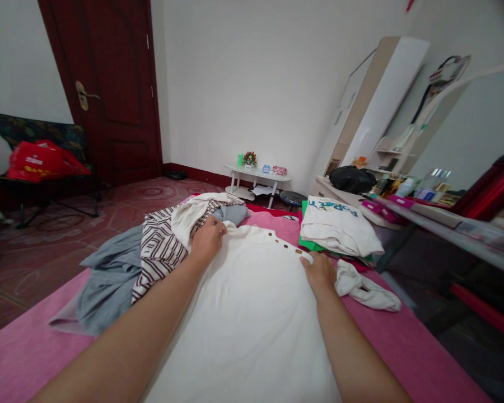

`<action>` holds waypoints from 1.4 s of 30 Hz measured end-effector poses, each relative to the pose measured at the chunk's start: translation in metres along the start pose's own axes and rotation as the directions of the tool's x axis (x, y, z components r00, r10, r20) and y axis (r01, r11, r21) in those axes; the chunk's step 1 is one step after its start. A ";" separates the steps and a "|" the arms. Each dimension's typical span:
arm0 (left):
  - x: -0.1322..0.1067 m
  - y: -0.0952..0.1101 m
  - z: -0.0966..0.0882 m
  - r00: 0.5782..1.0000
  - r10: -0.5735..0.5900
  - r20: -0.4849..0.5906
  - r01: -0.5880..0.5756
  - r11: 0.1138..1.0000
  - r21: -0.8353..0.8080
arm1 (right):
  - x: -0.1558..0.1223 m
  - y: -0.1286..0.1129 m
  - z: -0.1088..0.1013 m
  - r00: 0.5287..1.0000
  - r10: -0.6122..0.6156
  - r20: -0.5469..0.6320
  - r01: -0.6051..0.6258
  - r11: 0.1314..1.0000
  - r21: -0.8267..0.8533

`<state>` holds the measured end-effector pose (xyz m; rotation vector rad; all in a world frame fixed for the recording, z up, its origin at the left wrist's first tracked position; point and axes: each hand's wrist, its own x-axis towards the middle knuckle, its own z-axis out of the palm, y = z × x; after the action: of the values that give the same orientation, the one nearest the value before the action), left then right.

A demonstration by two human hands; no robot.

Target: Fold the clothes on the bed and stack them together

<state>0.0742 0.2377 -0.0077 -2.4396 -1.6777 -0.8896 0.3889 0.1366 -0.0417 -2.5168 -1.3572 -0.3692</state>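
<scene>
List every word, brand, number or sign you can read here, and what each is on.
"Pop…", perhaps: folded white garment; the remaining letters are unclear.
Red bag: white and yellow print, too blurred to read.
Bottles: any labels are too small to read.
Spread white garment: no lettering visible.
No numbers readable.

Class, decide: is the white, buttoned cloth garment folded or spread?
Spread: the white, buttoned cloth garment lies broad and flat between left hand and right hand.
</scene>
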 end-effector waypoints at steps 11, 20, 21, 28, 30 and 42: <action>0.001 0.003 0.003 0.981 0.132 0.143 -0.150 0.981 0.124 | -0.006 -0.007 -0.016 0.922 -0.364 0.131 0.377 0.922 -0.089; 0.014 0.029 0.017 0.906 0.339 0.254 -0.375 0.921 0.109 | 0.015 0.003 -0.048 0.883 -0.441 0.162 0.470 0.817 -0.336; 0.016 0.038 0.018 0.897 0.350 0.270 -0.384 0.919 0.087 | 0.015 -0.005 -0.048 0.880 -0.453 0.140 0.473 0.818 -0.326; 0.049 0.080 0.035 0.930 0.161 0.332 -0.174 0.985 0.009 | 0.030 -0.054 -0.016 0.982 -0.133 0.135 0.097 0.965 0.244; 0.057 0.079 0.048 0.933 0.075 0.352 -0.079 0.997 -0.003 | 0.038 -0.054 -0.001 0.975 -0.073 0.210 -0.003 0.940 0.340; 0.094 0.075 0.087 0.973 -0.087 0.215 0.157 0.930 -0.332 | 0.079 -0.067 0.025 0.989 0.018 0.146 -0.119 0.686 0.718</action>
<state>0.1995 0.3169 -0.0140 -2.7549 -1.9008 -1.0749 0.3771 0.2418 -0.0317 -1.9113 -1.1297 0.3185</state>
